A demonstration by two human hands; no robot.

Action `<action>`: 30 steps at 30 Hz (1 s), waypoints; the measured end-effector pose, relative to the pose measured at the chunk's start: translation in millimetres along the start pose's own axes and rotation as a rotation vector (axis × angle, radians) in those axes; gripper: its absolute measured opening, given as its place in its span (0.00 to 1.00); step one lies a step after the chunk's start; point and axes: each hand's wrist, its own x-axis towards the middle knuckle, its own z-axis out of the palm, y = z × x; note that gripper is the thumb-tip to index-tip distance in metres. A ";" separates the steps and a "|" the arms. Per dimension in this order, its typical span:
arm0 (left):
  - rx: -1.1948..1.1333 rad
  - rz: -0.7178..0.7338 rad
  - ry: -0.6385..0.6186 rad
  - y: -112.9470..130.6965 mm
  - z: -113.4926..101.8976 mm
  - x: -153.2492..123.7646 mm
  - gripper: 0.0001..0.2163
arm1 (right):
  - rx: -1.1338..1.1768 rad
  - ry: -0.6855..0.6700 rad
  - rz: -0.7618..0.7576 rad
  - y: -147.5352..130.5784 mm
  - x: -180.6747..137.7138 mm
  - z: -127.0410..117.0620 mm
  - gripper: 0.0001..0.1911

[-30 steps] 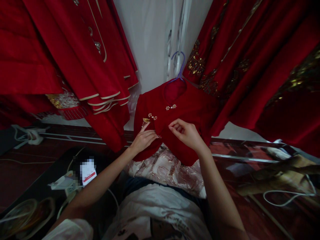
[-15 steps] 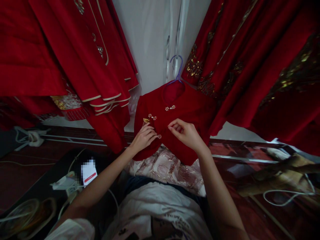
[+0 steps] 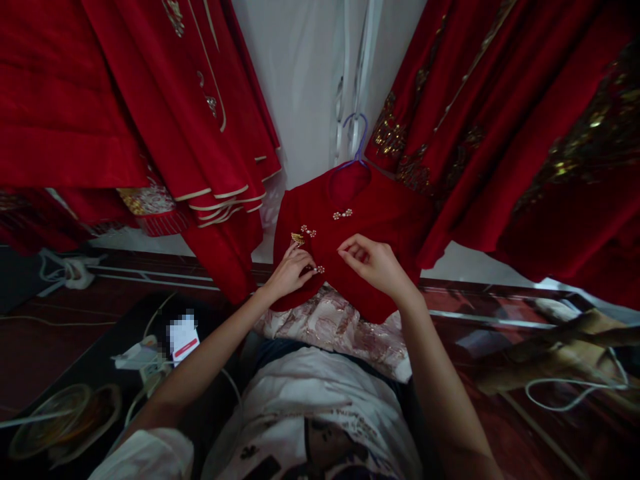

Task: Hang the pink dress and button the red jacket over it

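A short red jacket (image 3: 395,223) hangs on a purple hanger (image 3: 361,143), its lower part spread before me over a pale pink shiny cloth (image 3: 333,321). Pearl flower fasteners, one a paired clasp (image 3: 343,214), and a gold fan-shaped ornament (image 3: 297,238) decorate its front. My left hand (image 3: 293,272) lies on the jacket's left front, thumb and forefinger closing at the lowest flower button (image 3: 321,269), other fingers under the gold ornament. Over the right front, my right hand (image 3: 367,257) is closed in a pinch; whatever its fingertips hold is too small to see.
Red garments (image 3: 200,133) hang at left, and more with gold sequins (image 3: 393,133) at right. On a dark surface at lower left are a lit phone (image 3: 184,340), a power strip (image 3: 150,373) and a plastic bowl (image 3: 55,420). A white cable (image 3: 565,407) loops at right.
The view has shifted slightly. My left thumb and forefinger have drawn closer together at the lowest button. The right hand keeps its pinch in nearly the same place.
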 end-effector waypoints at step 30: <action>0.128 0.112 -0.094 -65.6 -44.2 77.5 0.09 | 0.045 -0.001 0.007 3.8 -2.8 -5.1 0.07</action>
